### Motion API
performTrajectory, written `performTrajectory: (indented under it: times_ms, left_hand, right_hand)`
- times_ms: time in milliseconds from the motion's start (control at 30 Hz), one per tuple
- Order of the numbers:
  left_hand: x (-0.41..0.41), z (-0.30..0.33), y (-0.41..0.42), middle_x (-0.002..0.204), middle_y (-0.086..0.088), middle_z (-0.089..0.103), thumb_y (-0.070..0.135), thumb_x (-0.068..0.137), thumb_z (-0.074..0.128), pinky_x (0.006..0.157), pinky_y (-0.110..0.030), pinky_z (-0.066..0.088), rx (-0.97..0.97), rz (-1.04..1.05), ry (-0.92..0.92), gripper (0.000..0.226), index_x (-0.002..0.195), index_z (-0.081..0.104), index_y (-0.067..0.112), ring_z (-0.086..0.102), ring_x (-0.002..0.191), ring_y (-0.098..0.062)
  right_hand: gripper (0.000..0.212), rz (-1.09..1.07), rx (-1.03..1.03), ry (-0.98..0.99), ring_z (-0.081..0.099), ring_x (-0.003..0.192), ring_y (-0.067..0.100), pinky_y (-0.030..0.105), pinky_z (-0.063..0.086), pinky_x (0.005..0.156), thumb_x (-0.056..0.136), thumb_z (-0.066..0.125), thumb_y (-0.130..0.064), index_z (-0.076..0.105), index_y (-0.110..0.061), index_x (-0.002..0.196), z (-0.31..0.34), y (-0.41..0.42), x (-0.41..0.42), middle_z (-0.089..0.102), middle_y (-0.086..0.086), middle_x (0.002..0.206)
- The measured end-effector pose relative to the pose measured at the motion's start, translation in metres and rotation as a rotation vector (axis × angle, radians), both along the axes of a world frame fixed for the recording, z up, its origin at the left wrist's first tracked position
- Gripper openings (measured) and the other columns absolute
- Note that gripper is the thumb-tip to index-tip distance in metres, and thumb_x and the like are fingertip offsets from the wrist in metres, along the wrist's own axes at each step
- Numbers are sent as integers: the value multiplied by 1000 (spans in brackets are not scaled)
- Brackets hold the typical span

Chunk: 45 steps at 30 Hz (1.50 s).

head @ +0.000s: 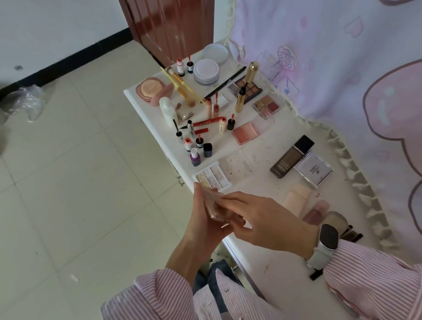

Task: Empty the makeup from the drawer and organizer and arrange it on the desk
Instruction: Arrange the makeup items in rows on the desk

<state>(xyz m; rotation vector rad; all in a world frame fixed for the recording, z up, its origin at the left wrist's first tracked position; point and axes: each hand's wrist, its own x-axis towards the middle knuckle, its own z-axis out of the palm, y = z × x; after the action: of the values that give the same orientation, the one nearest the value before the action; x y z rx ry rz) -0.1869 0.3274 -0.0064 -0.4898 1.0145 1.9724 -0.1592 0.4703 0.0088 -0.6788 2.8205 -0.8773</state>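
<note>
Both of my hands meet at the desk's front edge around a flat pink compact (215, 211). My left hand (204, 221) cups it from the left and below. My right hand (260, 219) grips its right side with curled fingers. Most of the compact is hidden between them. Just beyond lies a pale open eyeshadow palette (212, 179). The white desk (262, 153) carries several laid-out items: a blush palette (245, 132), a brown foundation bottle (291, 157), a square silver compact (312, 170) and a gold mascara (245, 86).
Small bottles (195, 157) and lip tubes stand along the desk's left edge. Round powder jars (206, 70) sit at the far end. A pink patterned curtain (347, 48) hangs along the right. A brown door (168, 19) is behind. Tiled floor (68, 183) lies to the left.
</note>
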Motion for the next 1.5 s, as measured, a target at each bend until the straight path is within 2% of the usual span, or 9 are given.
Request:
performTrajectory:
  times_ms: [100,267,400,667,800,933,1033,1267,1500]
  left_hand:
    - [5,2,-6,87,-14,67,63,92,21,76,-36,52,-40,0,-51,72,84,71,12,66,77,-22]
    - [11,1,-30,109,-20,61,64,88,31,76,-41,52,-74,-171,-150,67,117,57,9,64,88,-33]
    - [19,-4,-43,108,-18,60,60,90,29,81,-41,48,-80,-257,-233,61,113,59,13,58,95,-36]
    - [21,-16,-31,103,-9,60,28,95,49,75,-32,51,-338,-39,-79,29,116,52,9,59,92,-23]
    - [23,-18,-24,122,-8,54,25,94,50,88,-34,44,-471,-151,63,40,130,44,10,52,110,-23]
    - [26,-19,-18,99,-2,54,19,92,51,84,-31,43,-519,-118,134,18,110,46,19,51,89,-15]
    - [31,-25,-12,123,-7,44,29,86,55,101,-44,40,-583,-149,205,40,123,45,20,49,107,-21]
    - [38,-34,0,130,-11,39,19,90,53,100,-42,42,-654,-53,214,50,137,37,15,49,104,-21]
    - [42,-37,0,138,-8,34,21,93,51,84,-25,35,-824,-34,279,49,140,35,14,45,99,-13]
  right_hand:
    - [47,-65,6,-19,64,80,15,25,56,63,86,37,-35,53,-12,124,6,-6,5,66,3,108]
    - [48,-302,-11,-161,55,70,2,11,43,64,92,26,-38,58,-13,116,13,-7,6,67,-2,100]
    - [23,-538,-106,-370,65,80,12,26,52,77,98,36,-17,58,-12,106,5,1,13,68,0,95]
    - [26,-953,-314,-542,59,64,19,24,44,62,99,33,-8,56,2,104,-17,17,8,64,5,79]
    - [25,-957,-276,-533,58,64,15,20,43,61,99,33,-11,57,-4,103,-17,13,0,63,4,81]
    - [25,-918,-205,-531,60,67,15,17,43,60,99,33,-15,57,-8,103,-19,15,-9,66,6,87]
    - [26,-882,-186,-520,62,69,17,21,47,63,99,34,-16,57,-7,108,-23,21,-14,66,7,90]
    - [26,-823,-138,-467,63,79,17,28,48,76,97,39,-22,60,-7,99,-20,46,-20,66,6,93]
    - [61,-471,637,-238,26,129,28,43,30,100,80,49,-6,35,-21,137,-16,108,-50,33,8,138]
